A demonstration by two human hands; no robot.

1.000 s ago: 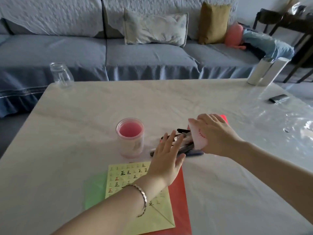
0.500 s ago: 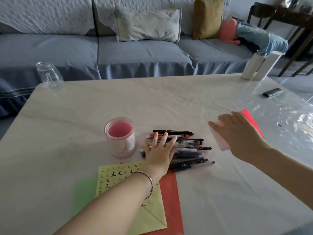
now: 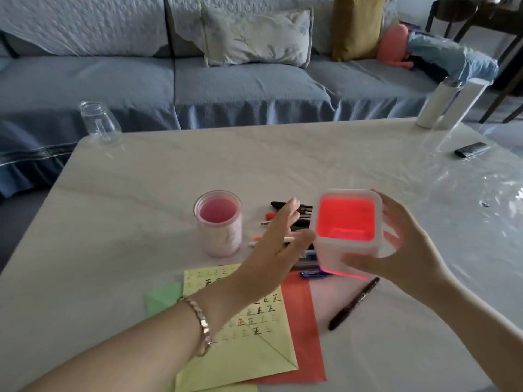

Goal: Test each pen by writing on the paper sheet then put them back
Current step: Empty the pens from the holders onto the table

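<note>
Nearest the person, a yellow paper sheet point(image 3: 249, 352) covered in rows of small handwritten characters is lying on the pale table point(image 3: 141, 222), overlapping a red sheet point(image 3: 302, 335) on its right and a green sheet point(image 3: 164, 298) on its left. The left forearm, wearing a bracelet point(image 3: 202, 323), is crossing above the yellow sheet. To the right of the papers a single dark pen point(image 3: 353, 304) is lying alone at a slant. Beyond the sheets, the left hand point(image 3: 271, 247) is reaching out flat over the pile of pens point(image 3: 297, 219), its fingers straight and slightly apart; whether they are touching the pens cannot be told. The pens are lying side by side on the table, partly hidden by both hands. The right hand point(image 3: 407, 258) is gripping a square translucent container point(image 3: 346, 230) with a glowing red bottom, thumb and fingers curling round its sides, its mouth facing upward. Left of the pens a round pink cup point(image 3: 218, 222) is standing upright. Farther back, a glass jar point(image 3: 97, 121) is sitting at the left corner, two white bottles point(image 3: 435, 106) are standing at the right edge near a small dark object point(image 3: 471, 149), and a blue sofa point(image 3: 240, 89) with cushions is stretching behind the table.
</note>
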